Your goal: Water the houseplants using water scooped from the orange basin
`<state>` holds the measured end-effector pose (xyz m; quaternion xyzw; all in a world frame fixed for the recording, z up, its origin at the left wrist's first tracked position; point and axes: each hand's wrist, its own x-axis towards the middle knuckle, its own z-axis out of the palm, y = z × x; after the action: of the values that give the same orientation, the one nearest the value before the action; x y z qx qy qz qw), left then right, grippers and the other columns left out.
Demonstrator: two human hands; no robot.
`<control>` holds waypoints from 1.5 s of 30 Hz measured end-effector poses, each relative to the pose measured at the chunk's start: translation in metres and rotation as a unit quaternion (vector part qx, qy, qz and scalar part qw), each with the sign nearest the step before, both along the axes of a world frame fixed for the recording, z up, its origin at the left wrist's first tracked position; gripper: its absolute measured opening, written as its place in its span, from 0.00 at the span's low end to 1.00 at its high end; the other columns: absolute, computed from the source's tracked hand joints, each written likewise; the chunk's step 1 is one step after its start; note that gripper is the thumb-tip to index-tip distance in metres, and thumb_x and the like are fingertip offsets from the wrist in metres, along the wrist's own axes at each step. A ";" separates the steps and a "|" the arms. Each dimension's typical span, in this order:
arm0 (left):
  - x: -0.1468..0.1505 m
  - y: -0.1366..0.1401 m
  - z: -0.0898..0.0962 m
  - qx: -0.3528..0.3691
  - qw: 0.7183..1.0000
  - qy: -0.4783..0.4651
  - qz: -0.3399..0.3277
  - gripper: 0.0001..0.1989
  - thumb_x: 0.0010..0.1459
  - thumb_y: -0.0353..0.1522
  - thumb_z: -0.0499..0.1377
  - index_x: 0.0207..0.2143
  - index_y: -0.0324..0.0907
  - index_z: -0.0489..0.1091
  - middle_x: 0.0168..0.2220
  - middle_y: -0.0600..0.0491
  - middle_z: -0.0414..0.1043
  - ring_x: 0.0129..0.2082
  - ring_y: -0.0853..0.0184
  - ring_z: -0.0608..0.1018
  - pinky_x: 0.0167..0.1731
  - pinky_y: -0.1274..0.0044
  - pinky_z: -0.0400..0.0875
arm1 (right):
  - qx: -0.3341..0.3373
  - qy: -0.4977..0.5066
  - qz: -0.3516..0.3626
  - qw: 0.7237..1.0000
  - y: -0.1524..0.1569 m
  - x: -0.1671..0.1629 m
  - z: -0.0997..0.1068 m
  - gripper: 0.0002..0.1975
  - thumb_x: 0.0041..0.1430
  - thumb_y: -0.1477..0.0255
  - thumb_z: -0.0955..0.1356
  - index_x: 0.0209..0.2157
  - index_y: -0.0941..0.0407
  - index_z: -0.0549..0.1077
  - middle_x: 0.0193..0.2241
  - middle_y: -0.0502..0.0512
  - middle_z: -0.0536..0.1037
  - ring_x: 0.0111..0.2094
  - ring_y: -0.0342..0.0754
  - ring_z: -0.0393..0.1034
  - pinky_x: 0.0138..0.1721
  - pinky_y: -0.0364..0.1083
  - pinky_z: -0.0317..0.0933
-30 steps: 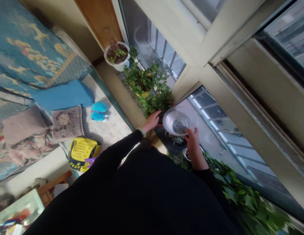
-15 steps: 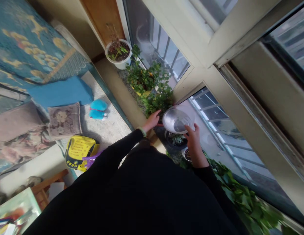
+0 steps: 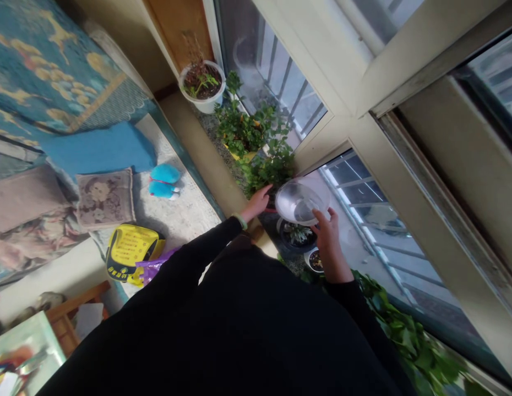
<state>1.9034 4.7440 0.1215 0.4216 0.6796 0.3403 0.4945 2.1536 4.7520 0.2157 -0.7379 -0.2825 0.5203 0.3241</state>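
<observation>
My right hand point(image 3: 329, 236) grips the near rim of a clear plastic bowl point(image 3: 295, 202), thumb and fingers closed on its edge. The bowl is tilted over the sill, and I cannot make out whether water is in it. Partly below it sits a dark pot with a pale succulent point(image 3: 298, 233). My left hand point(image 3: 257, 203) reaches to the bushy green plant point(image 3: 268, 170), its fingers stretched out by the lower leaves. Whether those fingertips touch a leaf or the pot is hidden. A small white pot point(image 3: 315, 260) stands beside my right wrist.
A white pot with sparse stems point(image 3: 202, 88) stands at the sill's far end. Glass window panes point(image 3: 363, 192) rise on the right, with trailing leaves point(image 3: 404, 324) below. On the left a bed holds pillows point(image 3: 105, 198), a blue plush toy point(image 3: 165, 180) and a yellow bag point(image 3: 134, 250).
The view has shifted slightly. Both hands and the tilted bowl keep nearly the same position over the plants.
</observation>
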 end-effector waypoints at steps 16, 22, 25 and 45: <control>0.003 -0.003 0.011 -0.005 1.000 -0.009 -0.002 0.35 0.68 0.21 0.52 0.75 0.39 0.76 0.78 0.47 0.74 0.80 0.58 0.74 0.84 0.63 0.60 | 0.027 0.003 0.041 0.999 0.003 0.012 0.005 0.44 0.39 0.51 0.82 0.56 0.44 0.68 0.52 0.52 0.81 0.58 0.59 0.80 0.50 0.56 0.80; 0.000 -0.001 0.002 0.002 1.000 -0.018 -0.011 0.37 0.66 0.20 0.54 0.74 0.43 0.77 0.76 0.50 0.76 0.78 0.56 0.76 0.84 0.61 0.62 | 0.037 0.003 0.064 0.997 0.000 0.014 0.009 0.38 0.43 0.53 0.83 0.53 0.44 0.69 0.55 0.54 0.80 0.61 0.61 0.79 0.52 0.59 0.81; -0.002 0.000 0.000 0.002 1.000 -0.026 -0.016 0.37 0.65 0.21 0.54 0.74 0.43 0.78 0.76 0.50 0.76 0.79 0.56 0.75 0.84 0.62 0.61 | 0.041 0.000 0.065 0.997 -0.003 0.014 0.012 0.36 0.45 0.53 0.83 0.52 0.44 0.69 0.56 0.54 0.81 0.63 0.62 0.79 0.53 0.61 0.82; -0.011 0.002 0.003 -0.002 0.998 -0.044 -0.041 0.37 0.64 0.19 0.52 0.72 0.40 0.79 0.76 0.47 0.77 0.78 0.56 0.76 0.83 0.61 0.63 | 0.037 -0.009 0.051 0.998 -0.017 0.013 0.022 0.37 0.44 0.52 0.84 0.53 0.45 0.71 0.52 0.51 0.81 0.57 0.58 0.80 0.51 0.57 0.80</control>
<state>1.8927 4.7460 0.1242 0.4332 0.6397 0.3368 0.5382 2.1669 4.7350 0.2376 -0.7148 -0.3419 0.5182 0.3219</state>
